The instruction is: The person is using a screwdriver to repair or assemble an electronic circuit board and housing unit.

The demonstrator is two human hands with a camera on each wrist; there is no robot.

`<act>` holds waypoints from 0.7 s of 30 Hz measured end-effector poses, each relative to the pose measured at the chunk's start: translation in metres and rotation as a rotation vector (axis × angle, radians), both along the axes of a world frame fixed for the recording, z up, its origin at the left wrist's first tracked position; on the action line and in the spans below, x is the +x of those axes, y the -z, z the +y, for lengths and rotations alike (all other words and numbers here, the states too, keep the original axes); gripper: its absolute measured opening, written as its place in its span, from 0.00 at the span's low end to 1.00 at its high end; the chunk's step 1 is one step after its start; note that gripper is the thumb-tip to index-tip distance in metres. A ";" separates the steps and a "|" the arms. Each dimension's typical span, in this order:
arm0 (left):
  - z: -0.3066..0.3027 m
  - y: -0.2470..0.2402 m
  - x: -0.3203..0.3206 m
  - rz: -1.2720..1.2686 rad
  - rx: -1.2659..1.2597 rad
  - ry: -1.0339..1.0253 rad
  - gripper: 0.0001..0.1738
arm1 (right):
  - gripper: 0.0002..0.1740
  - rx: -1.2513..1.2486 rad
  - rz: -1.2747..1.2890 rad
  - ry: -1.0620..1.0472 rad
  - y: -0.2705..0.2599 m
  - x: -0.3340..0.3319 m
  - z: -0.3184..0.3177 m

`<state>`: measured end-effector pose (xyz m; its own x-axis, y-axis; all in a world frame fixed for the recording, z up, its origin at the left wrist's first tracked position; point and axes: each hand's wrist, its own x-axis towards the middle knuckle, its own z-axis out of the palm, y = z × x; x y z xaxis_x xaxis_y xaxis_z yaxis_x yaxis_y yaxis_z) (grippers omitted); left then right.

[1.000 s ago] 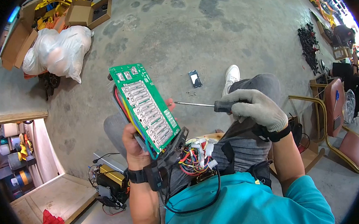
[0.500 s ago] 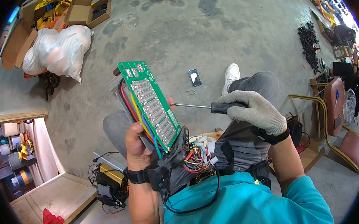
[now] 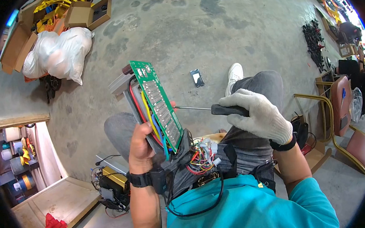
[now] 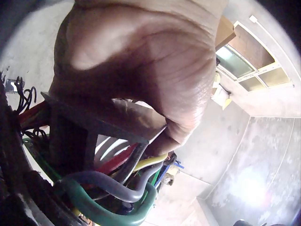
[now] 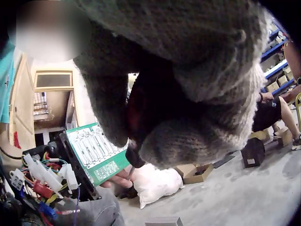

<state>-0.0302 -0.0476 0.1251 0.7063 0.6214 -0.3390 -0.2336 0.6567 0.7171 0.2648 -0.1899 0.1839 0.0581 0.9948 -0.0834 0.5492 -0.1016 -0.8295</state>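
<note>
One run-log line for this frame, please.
left hand: grips green circuit board | right hand: gloved, holds screwdriver, tip near board edge | coloured wires below board

A green circuit board [image 3: 158,105], trailing red, yellow and blue wires [image 3: 146,111], is standing nearly on edge, while a black-handled screwdriver [image 3: 216,109] is pointing level at its right edge, tip just beside it.

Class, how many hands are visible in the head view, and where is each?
2. The bare left hand, at centre-left, grips the green circuit board unit; the gloved right hand, at centre-right, grips the screwdriver. None seems hidden.
</note>
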 end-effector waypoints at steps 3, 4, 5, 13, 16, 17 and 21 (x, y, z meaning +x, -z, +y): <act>0.002 0.005 -0.003 0.022 0.002 0.037 0.56 | 0.22 0.009 -0.055 0.010 -0.004 -0.003 -0.001; 0.002 0.008 -0.004 -0.037 -0.009 0.046 0.51 | 0.22 0.010 -0.055 0.010 -0.005 -0.004 0.000; 0.002 0.009 -0.005 -0.095 -0.020 0.055 0.46 | 0.22 0.038 -0.079 -0.004 -0.006 -0.004 0.000; 0.001 0.012 -0.004 -0.025 0.009 0.044 0.49 | 0.22 0.078 -0.088 -0.037 -0.006 -0.001 0.002; 0.002 0.014 -0.005 -0.084 -0.018 0.058 0.44 | 0.21 0.114 -0.084 -0.067 -0.007 -0.001 0.003; 0.002 0.015 -0.005 -0.088 -0.024 0.066 0.44 | 0.21 0.124 -0.118 -0.079 -0.008 -0.002 0.003; 0.001 0.017 -0.006 -0.076 -0.014 0.063 0.43 | 0.21 0.148 -0.154 -0.066 -0.008 -0.005 0.005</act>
